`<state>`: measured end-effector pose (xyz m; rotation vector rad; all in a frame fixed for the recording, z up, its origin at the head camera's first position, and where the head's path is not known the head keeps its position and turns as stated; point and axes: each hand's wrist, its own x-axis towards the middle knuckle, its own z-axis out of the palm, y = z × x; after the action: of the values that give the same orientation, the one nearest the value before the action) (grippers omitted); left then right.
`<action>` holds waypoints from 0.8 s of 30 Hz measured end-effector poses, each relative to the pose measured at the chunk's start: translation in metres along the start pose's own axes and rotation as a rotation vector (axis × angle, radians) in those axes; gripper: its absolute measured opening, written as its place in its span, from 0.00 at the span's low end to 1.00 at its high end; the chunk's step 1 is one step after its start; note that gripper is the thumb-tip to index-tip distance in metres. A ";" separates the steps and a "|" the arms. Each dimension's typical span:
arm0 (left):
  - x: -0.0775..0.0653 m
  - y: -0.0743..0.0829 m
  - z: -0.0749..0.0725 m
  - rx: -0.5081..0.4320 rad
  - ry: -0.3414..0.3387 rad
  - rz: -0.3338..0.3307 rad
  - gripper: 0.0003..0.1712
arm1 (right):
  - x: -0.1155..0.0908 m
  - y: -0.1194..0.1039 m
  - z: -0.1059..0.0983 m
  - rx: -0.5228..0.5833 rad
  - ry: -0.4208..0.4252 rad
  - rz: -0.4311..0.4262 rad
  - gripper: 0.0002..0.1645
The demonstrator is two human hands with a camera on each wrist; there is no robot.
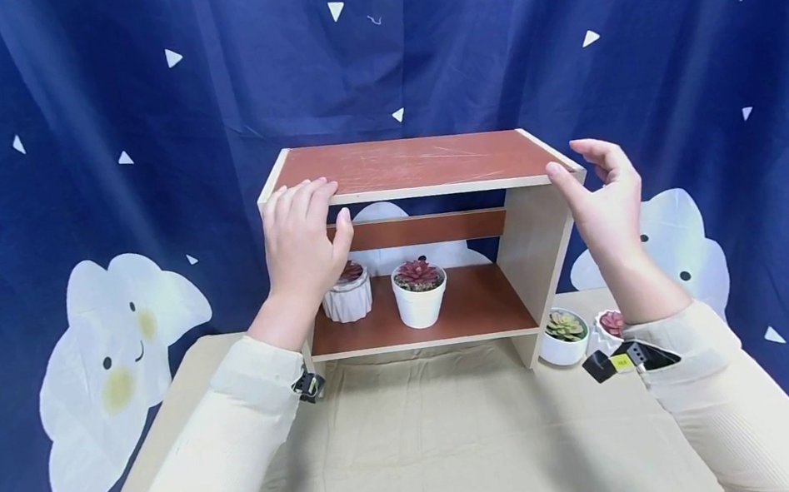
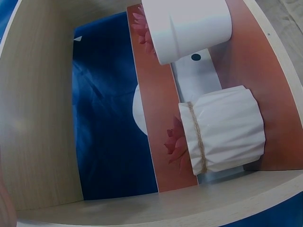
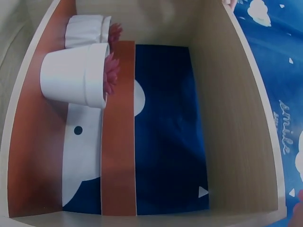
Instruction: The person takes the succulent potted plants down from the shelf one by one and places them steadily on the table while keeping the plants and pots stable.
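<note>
A small wooden shelf (image 1: 420, 160) with reddish-brown panels and pale edges stands on the cloth. My left hand (image 1: 298, 238) rests on its top at the front left corner, fingers extended and thumb apart. Beside the front right top corner is my right hand (image 1: 610, 203), fingers slightly bent, the thumb at the edge; whether it touches cannot be told. On the inner board, a smooth white pot (image 1: 420, 306) holds a red succulent (image 3: 111, 73). Left of it sits a ribbed white pot (image 2: 225, 132) with twine round its rim and another red succulent (image 2: 176, 144), partly behind my left hand in the head view.
Right of the shelf stand a round white pot (image 1: 563, 351) with a green succulent (image 1: 566, 326) and a white pot with a red succulent (image 1: 611, 323), partly hidden by my right sleeve. Beige cloth (image 1: 430, 443) covers the table. A blue curtain (image 1: 279, 69) hangs behind.
</note>
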<state>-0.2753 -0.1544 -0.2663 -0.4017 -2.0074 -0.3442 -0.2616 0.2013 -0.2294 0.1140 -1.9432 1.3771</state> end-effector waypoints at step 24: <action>0.000 0.000 0.001 -0.006 0.016 0.010 0.27 | 0.001 -0.010 0.037 -0.053 -0.108 -0.209 0.30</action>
<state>-0.2759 -0.1545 -0.2666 -0.4110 -1.9883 -0.3463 -0.2761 0.1664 -0.2269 0.3624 -1.9914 1.2031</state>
